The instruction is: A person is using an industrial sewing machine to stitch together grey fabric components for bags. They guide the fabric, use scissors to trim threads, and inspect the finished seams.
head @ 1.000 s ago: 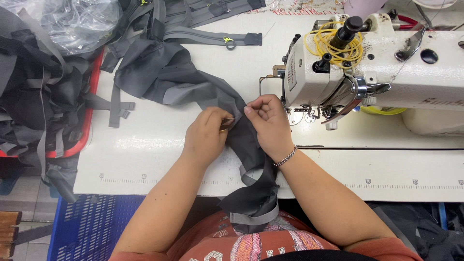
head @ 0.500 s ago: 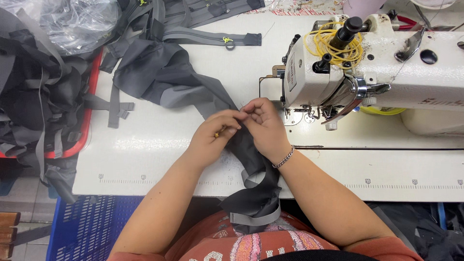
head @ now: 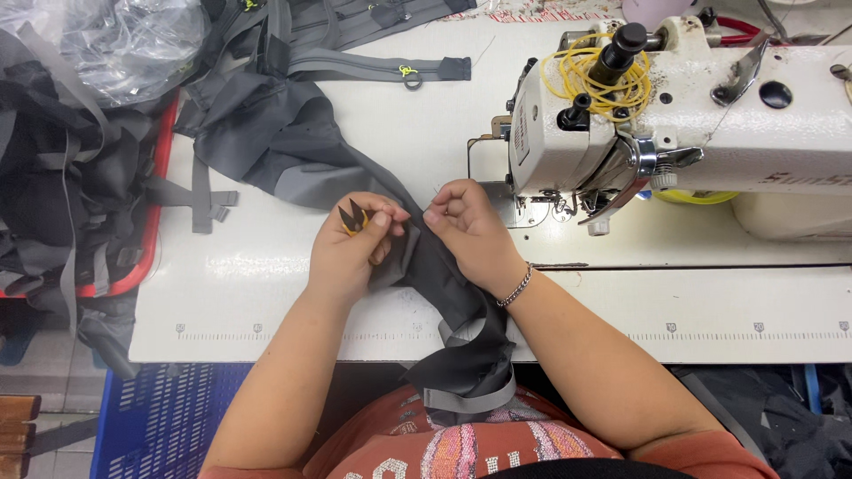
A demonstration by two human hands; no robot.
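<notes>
A long dark grey fabric piece (head: pixel 293 151) runs from the back left of the white table down into my lap. My left hand (head: pixel 351 248) holds small thread snips (head: pixel 353 215) with yellow handles, blades pointing up and apart, and also touches the fabric. My right hand (head: pixel 470 231), with a bracelet on its wrist, pinches the fabric's edge just right of the snips. Both hands sit close together, in front of the needle area of the white sewing machine (head: pixel 683 115).
A coil of yellow thread (head: pixel 603 75) lies on top of the machine. A grey zipper strip (head: pixel 382 66) lies at the back. A red-rimmed bin (head: pixel 146 239) heaped with dark straps and clear plastic stands left. A blue crate (head: pixel 151 426) is below the table (head: pixel 266 302).
My left hand has drawn left, away from the right hand, and now shows the snips with blades apart. My right hand has stayed on the fabric edge.
</notes>
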